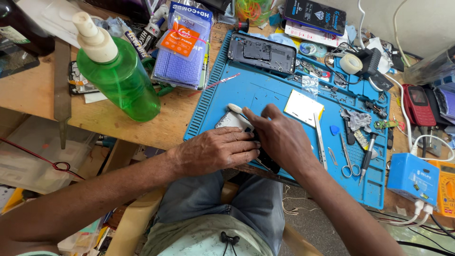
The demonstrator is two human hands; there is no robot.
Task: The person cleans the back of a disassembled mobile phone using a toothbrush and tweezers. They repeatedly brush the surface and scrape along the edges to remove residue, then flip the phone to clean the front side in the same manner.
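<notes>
I see both hands low on the blue mat (265, 90): my left hand (215, 150) lies flat, fingers pressing down on the phone (228, 121) beneath it. My right hand (279, 137) pinches a white-handled tool (235, 108) against that phone. Tweezers (320, 140) lie just right of the right hand, scissors (349, 163) beyond. A green spray bottle (118, 76) stands well left on the bench (33, 90).

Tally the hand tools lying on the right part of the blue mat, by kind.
Scissors: 1
Screwdriver: 1
Metal pry tool: 1
Blue pick: 1
Total: 4, all on the blue mat, none touched by either hand.
</notes>
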